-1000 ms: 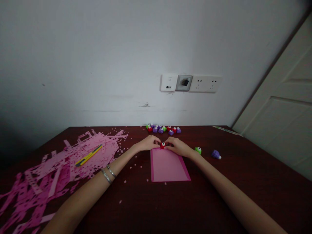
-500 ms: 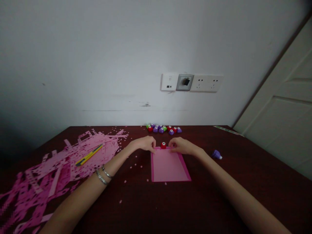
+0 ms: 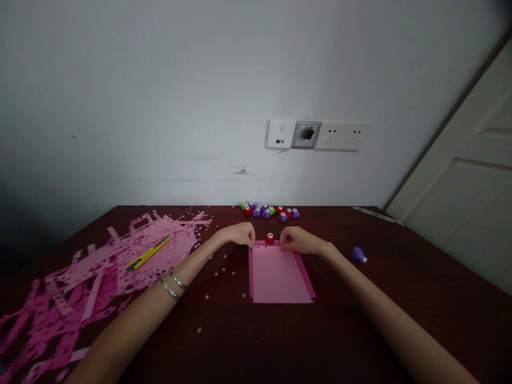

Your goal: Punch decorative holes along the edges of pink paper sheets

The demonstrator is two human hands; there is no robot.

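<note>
A sheet of light pink paper with darker pink side edges lies in front of me. My left hand pinches its far left corner, and my right hand pinches the far edge near the right corner. Between the hands, a red craft punch with a white top sits at the middle of that far edge. Small punched spots show along the paper beside it. Whether the punch grips the paper cannot be made out.
Pink paper scraps cover the left side, with a yellow utility knife on them. Several coloured punches stand by the wall. One purple punch lies to the right. A strip rests at the back right. Tiny cut-outs dot the table.
The paper's near edge has come slightly toward me, and its dark near border no longer shows. My hands keep their pinch on the far edge; the view has shifted a little.
</note>
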